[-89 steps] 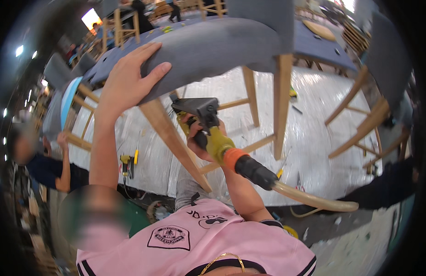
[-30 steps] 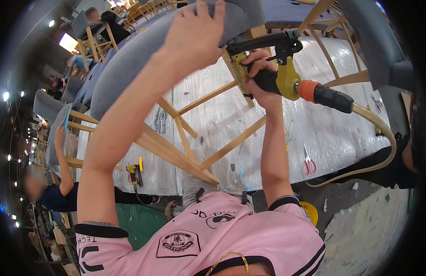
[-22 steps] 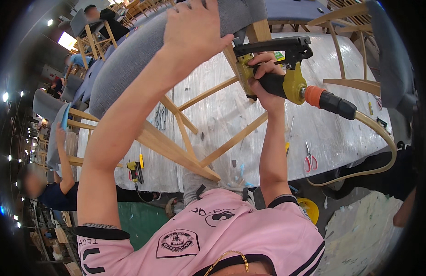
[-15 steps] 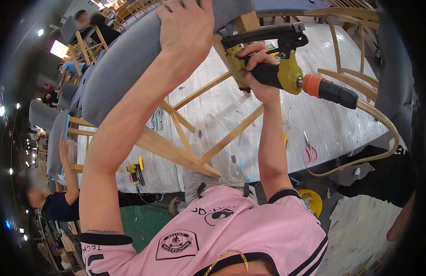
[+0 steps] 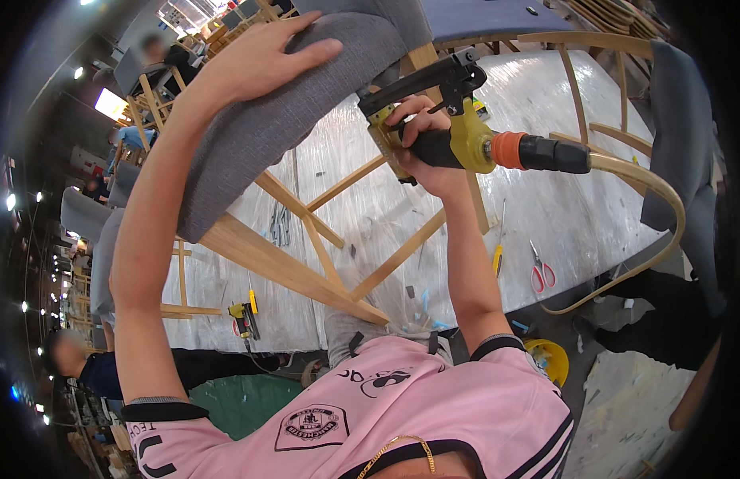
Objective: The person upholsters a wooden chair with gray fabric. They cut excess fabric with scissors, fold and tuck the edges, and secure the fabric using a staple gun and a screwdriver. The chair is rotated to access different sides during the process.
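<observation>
My right hand [image 5: 424,126] is wrapped round the black grip of a yellow-green pneumatic staple gun [image 5: 473,142]. The gun's long black magazine points up and left, close to the edge of a grey upholstered chair [image 5: 254,144]. An orange and black coupling joins the gun to a pale air hose [image 5: 665,188]. My left hand [image 5: 254,64] lies on the grey fabric with thumb and fingers spread. The chair is tipped over on the worktable, its wooden legs and rails [image 5: 286,267] slanting toward my body. Where the staple gun's nose meets the chair is hard to make out.
The worktable [image 5: 386,263] is covered in clear plastic film. Red-handled scissors [image 5: 542,275], a yellow-handled tool [image 5: 497,259] and a second staple gun [image 5: 244,319] lie on it. Another wooden chair frame [image 5: 581,92] stands at right. A yellow bucket [image 5: 555,363] sits below; co-workers are on both sides.
My left hand has slid left and down along the grey fabric, its fingers now spread. The chair has shifted slightly. The staple gun in my right hand has moved a little left.
</observation>
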A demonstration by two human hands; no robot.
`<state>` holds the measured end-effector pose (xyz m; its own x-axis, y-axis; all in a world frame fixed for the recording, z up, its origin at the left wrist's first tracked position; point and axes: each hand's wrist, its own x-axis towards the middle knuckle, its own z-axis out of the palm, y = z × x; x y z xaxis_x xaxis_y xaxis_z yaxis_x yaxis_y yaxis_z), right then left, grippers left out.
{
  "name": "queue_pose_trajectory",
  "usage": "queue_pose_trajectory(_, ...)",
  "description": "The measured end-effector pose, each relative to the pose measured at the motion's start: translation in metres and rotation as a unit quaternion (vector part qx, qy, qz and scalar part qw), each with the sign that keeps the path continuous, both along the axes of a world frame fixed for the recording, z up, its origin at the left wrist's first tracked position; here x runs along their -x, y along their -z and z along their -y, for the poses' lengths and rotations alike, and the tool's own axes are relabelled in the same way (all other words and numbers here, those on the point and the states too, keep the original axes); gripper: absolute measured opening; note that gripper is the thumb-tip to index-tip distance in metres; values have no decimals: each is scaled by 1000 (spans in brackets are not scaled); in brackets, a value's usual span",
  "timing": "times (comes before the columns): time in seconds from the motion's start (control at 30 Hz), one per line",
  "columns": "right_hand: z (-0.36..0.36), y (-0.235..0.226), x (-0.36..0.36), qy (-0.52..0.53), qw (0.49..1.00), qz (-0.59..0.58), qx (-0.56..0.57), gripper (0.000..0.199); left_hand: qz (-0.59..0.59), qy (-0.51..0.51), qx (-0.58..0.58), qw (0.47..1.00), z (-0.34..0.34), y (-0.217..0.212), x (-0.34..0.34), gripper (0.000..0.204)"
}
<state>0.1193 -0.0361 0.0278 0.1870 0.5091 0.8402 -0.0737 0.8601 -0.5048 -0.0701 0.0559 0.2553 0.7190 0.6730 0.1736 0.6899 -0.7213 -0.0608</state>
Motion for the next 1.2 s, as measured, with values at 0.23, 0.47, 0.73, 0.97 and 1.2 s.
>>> queue_pose_trajectory(0.23, -3, -8, 2, -4, 1000, 5, 9, 27, 72, 22, 31, 997, -17, 16, 14, 74)
queue_pose_trajectory(0.47, -2, -5, 8, -46, 998, 7, 29, 33, 98, -4, 71, 993, -17, 11, 10, 66)
queue_pose_trajectory(0.73, 48, 68, 12, 96, 991, -24, 91, 32, 74, 95, 135, 983, -44, -7, 16, 65)
queue_pose_trajectory(0.97, 199, 238, 25, 163, 773, -400, 464, 25, 25, 230, 47, 972, -89, -17, -24, 54)
queue_pose_trajectory(1.2, 214, 387, 29, 146, 550, -535, 624, 28, 176, 208, 203, 941, -129, 7, -5, 42)
